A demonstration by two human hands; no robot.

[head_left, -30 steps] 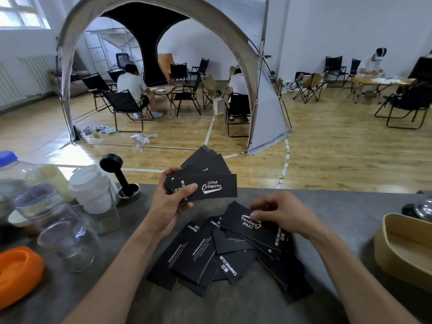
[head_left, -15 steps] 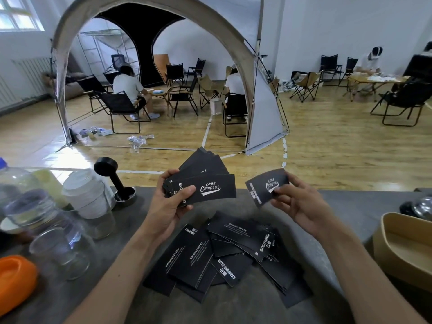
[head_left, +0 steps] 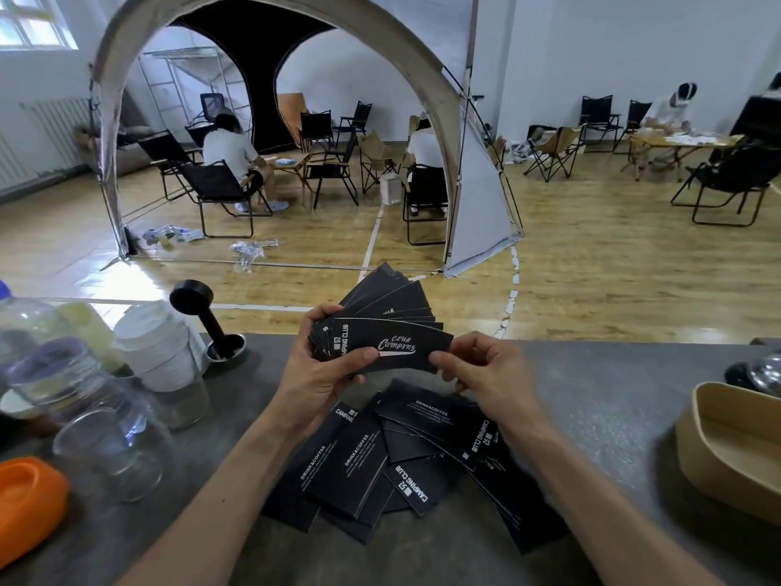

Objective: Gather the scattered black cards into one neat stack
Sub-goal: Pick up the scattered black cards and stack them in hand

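My left hand (head_left: 325,374) grips a fanned bunch of black cards (head_left: 389,308) above the grey table (head_left: 591,395). The front card (head_left: 393,346), printed "Club Camping" in white, lies across the fan; my left thumb presses its lower edge. My right hand (head_left: 477,370) pinches that same card's right end between thumb and fingers. Below both hands, several more black cards (head_left: 380,467) lie scattered and overlapping on the table, some showing "Drink&Coffee" or "Camping Club" text.
On the left of the table stand clear plastic jars (head_left: 63,382), a stack of white cups (head_left: 158,344), a black tamper (head_left: 203,315) and an orange object (head_left: 25,501). A beige tray (head_left: 735,450) sits at the right edge. Beyond are a tent arch, chairs and seated people.
My right hand picked one card off the table pile, lifted it and brought it left onto the front of the fan in my left hand.
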